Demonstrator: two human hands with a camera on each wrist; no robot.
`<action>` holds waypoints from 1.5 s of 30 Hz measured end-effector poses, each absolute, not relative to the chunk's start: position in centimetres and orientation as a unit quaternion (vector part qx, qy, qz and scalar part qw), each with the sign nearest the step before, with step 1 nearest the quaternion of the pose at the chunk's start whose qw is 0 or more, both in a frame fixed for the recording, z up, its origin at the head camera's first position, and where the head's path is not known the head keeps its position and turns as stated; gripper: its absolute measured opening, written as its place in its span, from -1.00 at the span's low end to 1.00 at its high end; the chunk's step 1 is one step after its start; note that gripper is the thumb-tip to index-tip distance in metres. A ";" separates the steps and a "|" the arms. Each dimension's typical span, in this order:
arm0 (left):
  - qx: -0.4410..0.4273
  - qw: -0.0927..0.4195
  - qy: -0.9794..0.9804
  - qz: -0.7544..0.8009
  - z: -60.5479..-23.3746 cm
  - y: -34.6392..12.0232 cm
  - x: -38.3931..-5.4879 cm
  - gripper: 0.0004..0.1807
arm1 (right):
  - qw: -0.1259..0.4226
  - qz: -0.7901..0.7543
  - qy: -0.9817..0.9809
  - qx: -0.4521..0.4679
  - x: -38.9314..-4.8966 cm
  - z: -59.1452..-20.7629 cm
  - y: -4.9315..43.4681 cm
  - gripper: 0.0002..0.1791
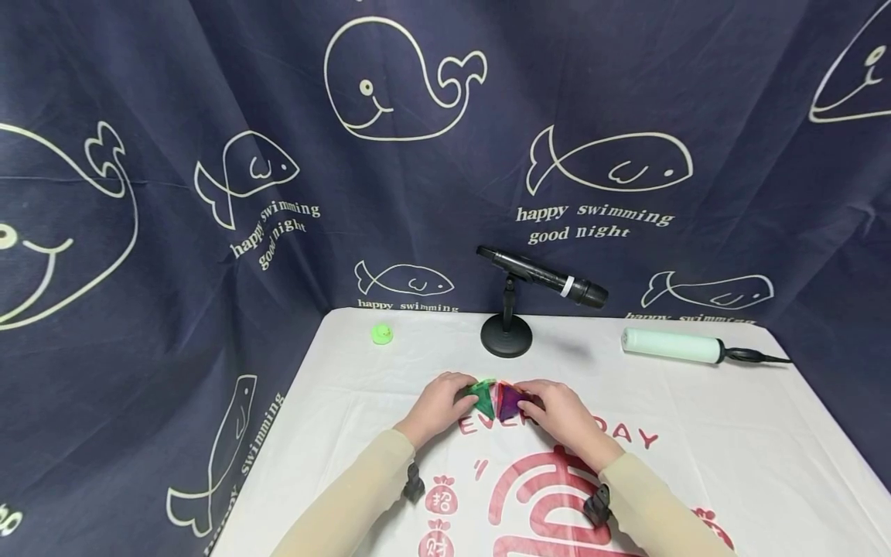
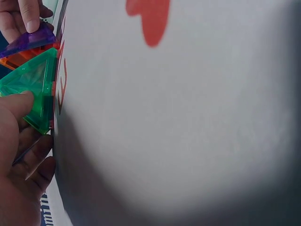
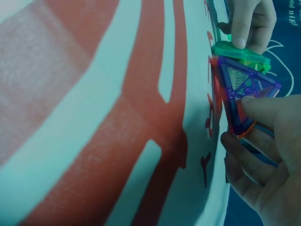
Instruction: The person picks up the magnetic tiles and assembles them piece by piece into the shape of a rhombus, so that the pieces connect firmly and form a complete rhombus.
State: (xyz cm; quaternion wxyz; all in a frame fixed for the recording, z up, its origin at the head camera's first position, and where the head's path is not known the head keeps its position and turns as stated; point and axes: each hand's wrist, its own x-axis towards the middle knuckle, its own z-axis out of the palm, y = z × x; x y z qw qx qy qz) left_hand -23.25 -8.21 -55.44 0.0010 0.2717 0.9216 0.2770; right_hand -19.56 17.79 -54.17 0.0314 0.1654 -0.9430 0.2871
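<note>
In the middle of the table, two small clusters of translucent magnetic tiles stand side by side, close together or touching. My left hand (image 1: 438,405) grips the left cluster, its thumb on a green triangular tile (image 2: 40,70) and its fingers behind. My right hand (image 1: 561,411) pinches the right cluster, thumb on a purple triangular tile (image 3: 230,84). Behind the purple tile an orange tile (image 2: 19,58) shows, and a red tile edge (image 3: 223,101) lies along the cluster's bottom. The far sides of both clusters are hidden by the front tiles and fingers.
Behind the hands stands a black microphone (image 1: 543,277) on a round-based stand (image 1: 506,336). A green toy duck (image 1: 381,333) sits at the back left. A pale green hand pump (image 1: 671,346) lies back right. Dark whale-print curtain (image 1: 418,193) borders the white printed cloth (image 1: 348,433).
</note>
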 end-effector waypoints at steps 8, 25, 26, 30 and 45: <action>0.273 -0.003 0.923 0.273 -55.5 -8.1 -23.4 -0.68 | 0.039 0.286 -0.941 0.179 -19.7 -53.4 17.5 -0.65; 0.271 -0.002 0.924 0.269 -55.8 -8.0 -23.5 -0.68 | 0.055 0.268 -0.940 0.203 -20.1 -53.0 17.0 -0.67; 0.273 -0.004 0.924 0.268 -55.9 -8.0 -23.5 -0.69 | 0.057 0.267 -0.940 0.205 -20.1 -53.0 17.0 -0.67; 0.275 -0.006 0.923 0.267 -55.9 -8.0 -23.5 -0.69 | 0.058 0.267 -0.940 0.203 -20.0 -52.8 16.8 -0.67; 0.283 -0.011 0.922 0.263 -56.1 -7.8 -23.5 -0.70 | 0.078 0.274 -0.935 0.211 -20.0 -53.0 16.7 -0.69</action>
